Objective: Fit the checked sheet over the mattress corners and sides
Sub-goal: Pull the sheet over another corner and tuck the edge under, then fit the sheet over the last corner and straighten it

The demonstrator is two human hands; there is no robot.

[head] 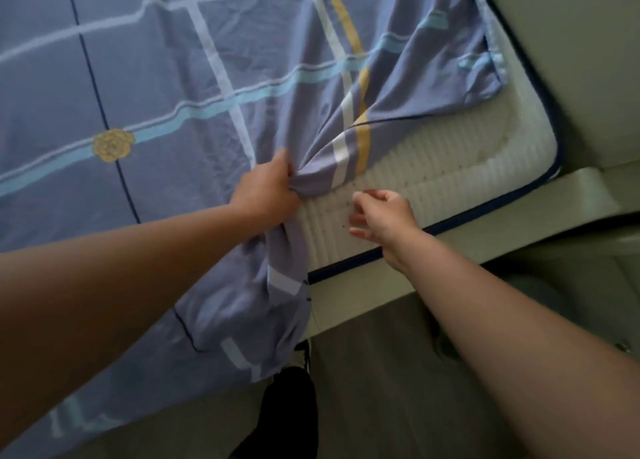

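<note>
My left hand (pixel 266 188) is clenched on a bunched fold of the checked sheet (pixel 166 78), which leaves the mattress (pixel 450 178) near right corner bare. My right hand (pixel 384 219) hovers loosely curled, holding nothing.

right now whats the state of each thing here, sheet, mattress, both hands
checked sheet: spread over most of the top, bunched near the corner, not over it
mattress: near corner bare, white quilted top and dark piping showing
left hand: shut on a gather of the sheet
right hand: over the bare mattress, fingers curled, holding nothing
</note>
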